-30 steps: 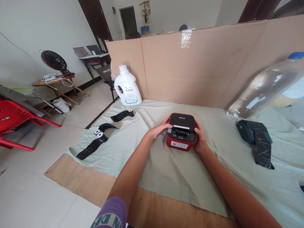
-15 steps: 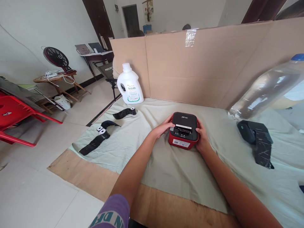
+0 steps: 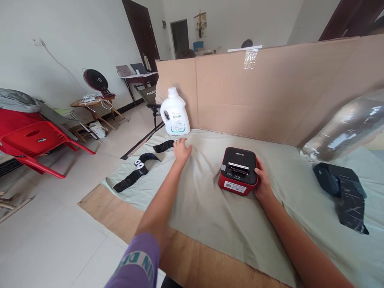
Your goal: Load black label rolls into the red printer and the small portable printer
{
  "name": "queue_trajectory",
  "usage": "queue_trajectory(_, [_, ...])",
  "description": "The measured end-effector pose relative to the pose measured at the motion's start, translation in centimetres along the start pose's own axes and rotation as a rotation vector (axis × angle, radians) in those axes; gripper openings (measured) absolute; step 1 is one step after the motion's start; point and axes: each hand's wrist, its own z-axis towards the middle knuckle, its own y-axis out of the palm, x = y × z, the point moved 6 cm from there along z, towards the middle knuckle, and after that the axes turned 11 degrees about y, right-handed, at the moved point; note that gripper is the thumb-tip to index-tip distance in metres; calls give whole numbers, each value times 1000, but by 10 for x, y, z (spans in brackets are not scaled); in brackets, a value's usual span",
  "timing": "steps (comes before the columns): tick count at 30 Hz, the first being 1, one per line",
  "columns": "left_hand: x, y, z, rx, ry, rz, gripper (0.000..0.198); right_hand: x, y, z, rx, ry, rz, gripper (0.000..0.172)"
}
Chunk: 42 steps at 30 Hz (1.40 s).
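A small red and black label printer (image 3: 239, 170) rests on the pale green cloth, a black strip showing in its top slot. My right hand (image 3: 262, 180) holds its right side, thumb at the top edge and the other fingers partly hidden. At the far left of the cloth my left hand (image 3: 181, 151) reaches out, fingers apart, over the white end of a black label roll (image 3: 163, 146); whether it touches is unclear. Two more rolls lie nearer, one black strip (image 3: 150, 157) curling and the other black strip (image 3: 129, 181) stretched flat, their white ends side by side.
A white detergent bottle (image 3: 177, 116) stands before the cardboard screen (image 3: 240, 96). On the right lie a dark device (image 3: 327, 180) with a black strip and a large clear plastic bottle (image 3: 345, 128). A red chair (image 3: 39, 140) and a fan (image 3: 97, 80) are left.
My left hand has let go of the printer and moved left to the far black roll. My right hand stays on the printer. The view has shifted left.
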Motion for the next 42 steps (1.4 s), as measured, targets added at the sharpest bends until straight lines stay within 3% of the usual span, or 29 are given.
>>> queue_trajectory(2, [-21, -10, 10, -47, -2, 299, 56, 0, 0, 1, -2, -12, -11, 51])
queue_trajectory(4, [-33, -10, 19, -206, 78, 456, 51, 0, 0, 2, -8, -22, -15, 51])
queue_trajectory(6, [-40, -12, 27, -336, 156, 507, 42, 1, -1, 3, -7, -20, 3, 51])
queue_trajectory(11, [-40, -30, 36, -456, 232, 538, 45, 7, -5, 6, -4, 0, 63, 50])
queue_trajectory(15, [-24, -48, 18, -548, 346, 489, 43, 7, -5, 7, -24, -15, 77, 49])
queue_trajectory(20, [-8, -76, -36, -638, 474, 449, 39, 7, -5, 8, -8, -11, 90, 49])
queue_trajectory(23, [-10, -85, -68, -635, 476, 434, 34, 8, -6, 8, -3, -16, 84, 48])
queue_trajectory(26, [-19, -82, -89, -618, 426, 379, 34, 10, -7, 8, -10, -8, 87, 46])
queue_trajectory(30, [-24, -72, -105, -537, 464, 323, 43, 12, -11, 11, 23, -17, 82, 47])
queue_trajectory(35, [-21, -64, -124, -411, 503, 460, 57, 14, -17, 10, 67, -24, 4, 48])
queue_trajectory(39, [-16, -70, -136, -344, 451, 448, 62, 12, -25, -15, 100, 10, -162, 47])
queue_trajectory(42, [-2, -75, -137, -226, 383, 318, 71, 9, -30, -42, 78, -4, -315, 46])
